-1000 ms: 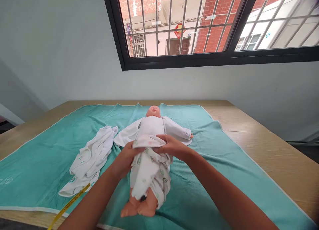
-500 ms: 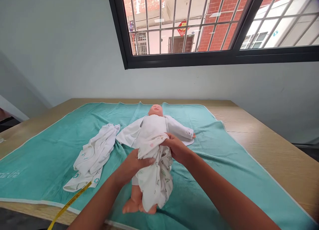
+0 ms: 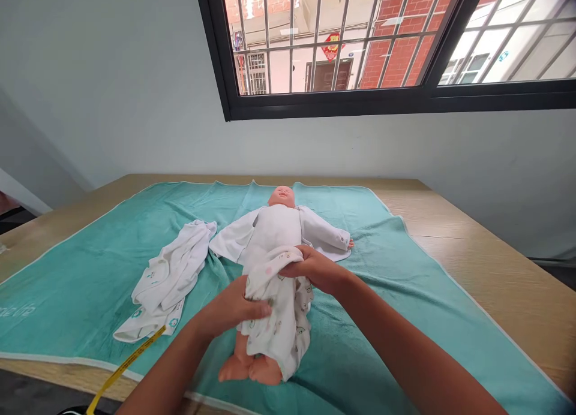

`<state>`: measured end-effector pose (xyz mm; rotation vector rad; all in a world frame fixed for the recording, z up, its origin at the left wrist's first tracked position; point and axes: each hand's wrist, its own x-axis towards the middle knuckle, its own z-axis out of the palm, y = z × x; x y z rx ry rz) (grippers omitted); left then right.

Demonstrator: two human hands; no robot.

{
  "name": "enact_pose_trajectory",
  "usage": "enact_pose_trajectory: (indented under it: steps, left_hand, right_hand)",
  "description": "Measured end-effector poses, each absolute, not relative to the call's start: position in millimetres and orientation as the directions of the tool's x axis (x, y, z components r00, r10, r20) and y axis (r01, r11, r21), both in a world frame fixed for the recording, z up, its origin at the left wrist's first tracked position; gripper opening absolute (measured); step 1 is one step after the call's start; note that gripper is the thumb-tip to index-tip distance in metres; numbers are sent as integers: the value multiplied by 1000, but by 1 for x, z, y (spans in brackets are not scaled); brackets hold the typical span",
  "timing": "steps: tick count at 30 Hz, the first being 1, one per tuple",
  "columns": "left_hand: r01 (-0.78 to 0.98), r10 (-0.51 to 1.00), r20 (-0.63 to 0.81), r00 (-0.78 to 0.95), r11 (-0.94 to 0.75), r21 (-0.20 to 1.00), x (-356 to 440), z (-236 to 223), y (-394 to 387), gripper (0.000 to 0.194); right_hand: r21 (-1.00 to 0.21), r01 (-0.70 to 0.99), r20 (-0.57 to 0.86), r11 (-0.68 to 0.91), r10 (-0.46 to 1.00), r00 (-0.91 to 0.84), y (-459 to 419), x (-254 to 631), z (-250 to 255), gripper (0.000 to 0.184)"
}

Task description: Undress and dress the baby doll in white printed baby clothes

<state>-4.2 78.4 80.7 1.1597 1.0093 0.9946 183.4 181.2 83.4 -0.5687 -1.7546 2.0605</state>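
Patterned cloth [image 3: 279,328] partly hides 2 doll legs [image 3: 265,370].

Barred window [image 3: 324,106], perhaps a door [image 3: 324,77] beyond.

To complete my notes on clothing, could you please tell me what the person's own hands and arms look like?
The left hand and right hand are both ungloved, and no ring, watch or bracelet shows. The left forearm and right forearm are bare as far as the picture shows, with no sleeves in view. Fingernail details are too small to make out.
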Motion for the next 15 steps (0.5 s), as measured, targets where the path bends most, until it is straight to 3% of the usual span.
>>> enact_pose_trajectory:
  steps: [3, 6, 9, 12, 15]
  left_hand:
    - [-59, 974, -88, 209, 103, 993, -3, 82, 75, 39]
    - [-292, 998, -11, -62, -7, 956, 8, 81, 79, 21]
    - [-457, 983, -59, -172, -26, 889, 13, 76, 82, 15]
    - [-468, 991, -77, -106, 19, 884, 8, 69, 78, 26]
    - [-263, 993, -45, 112, 73, 962, -1, 71, 68, 41]
  right_hand:
    - [-983, -74, -19, -169, 492, -871, 176, 178, 84, 31]
    - [-996, -25, -17, -91, 438, -899, 172, 175, 87, 37]
    - [-987, 138, -102, 84, 338, -936, 169, 174, 90, 45]
    - [-985, 171, -156, 3, 399, -904, 168, 173, 87, 40]
    - [-979, -5, -110, -202, 552, -827, 168, 169, 81, 29]
